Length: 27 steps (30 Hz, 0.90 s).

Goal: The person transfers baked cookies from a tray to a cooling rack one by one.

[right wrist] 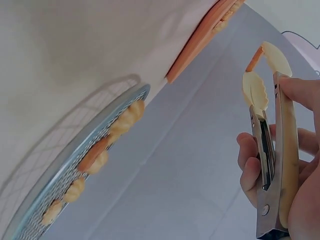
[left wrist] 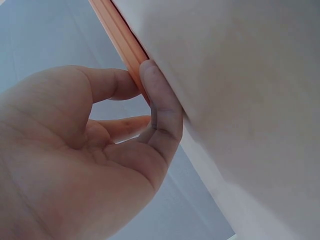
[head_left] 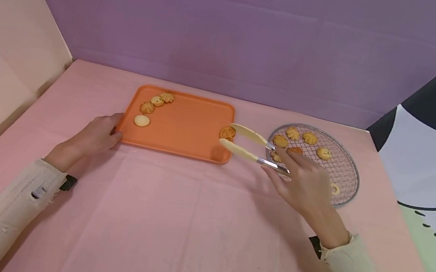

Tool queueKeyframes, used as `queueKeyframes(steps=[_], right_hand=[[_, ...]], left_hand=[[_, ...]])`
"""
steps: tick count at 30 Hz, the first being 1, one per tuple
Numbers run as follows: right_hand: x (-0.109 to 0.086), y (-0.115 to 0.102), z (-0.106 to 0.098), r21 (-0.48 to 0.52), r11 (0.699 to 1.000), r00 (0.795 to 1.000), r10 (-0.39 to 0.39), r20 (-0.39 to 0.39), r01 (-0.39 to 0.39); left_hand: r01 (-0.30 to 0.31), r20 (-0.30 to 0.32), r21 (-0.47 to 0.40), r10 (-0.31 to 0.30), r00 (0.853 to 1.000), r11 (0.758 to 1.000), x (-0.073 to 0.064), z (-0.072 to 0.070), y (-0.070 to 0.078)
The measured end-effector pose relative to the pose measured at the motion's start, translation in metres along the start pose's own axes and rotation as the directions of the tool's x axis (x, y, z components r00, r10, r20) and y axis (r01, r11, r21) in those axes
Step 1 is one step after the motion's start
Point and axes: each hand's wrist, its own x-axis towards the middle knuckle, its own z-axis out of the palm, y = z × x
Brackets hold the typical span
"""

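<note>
My left hand (head_left: 97, 137) pinches the left edge of an orange tray (head_left: 186, 125) between thumb and fingers. In my right hand (head_left: 307, 185) I hold tongs (head_left: 251, 135) with pale tips and metal arms. Between those tips a pretzel-shaped cookie (head_left: 227, 133) is gripped over the tray's right end; the right wrist view shows that cookie edge-on and raised. On the tray's left side lie a smooth round cookie (head_left: 142, 121), a ridged cookie (head_left: 147, 108), a smaller swirl cookie (head_left: 157, 101) and another ridged cookie (head_left: 167, 97).
Right of the tray is a round wire mesh rack (head_left: 355, 171) with several cookies, among them a swirl cookie (head_left: 324, 153) and a ring cookie (head_left: 335, 189). My right hand partly covers it. A purple wall (head_left: 222, 36) rises behind the pink table (head_left: 150, 218).
</note>
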Motion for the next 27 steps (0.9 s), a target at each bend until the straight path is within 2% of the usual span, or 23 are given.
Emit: queueKeyframes(steps=[8, 15, 22, 27], right_hand=[[-0.013, 0.010, -0.011, -0.004, 1.000, 0.999, 0.030, 0.024, -0.030], [-0.026, 0.017, -0.020, -0.036, 0.998, 0.998, 0.050, 0.028, -0.049], [-0.035, 0.025, -0.029, -0.075, 0.995, 0.997, 0.068, -0.028, -0.070], [-0.044, 0.030, -0.032, -0.122, 0.986, 0.994, 0.109, -0.020, -0.111]], left_hand=[[-0.003, -0.003, 0.006, 0.003, 1.000, 1.000, 0.002, 0.000, -0.001], [-0.050, -0.033, 0.008, 0.050, 0.998, 0.999, 0.001, 0.001, -0.004], [-0.027, -0.022, 0.007, 0.027, 0.999, 1.000, -0.002, -0.001, -0.003], [-0.022, -0.019, 0.005, 0.022, 1.000, 1.000, -0.002, -0.002, -0.004]])
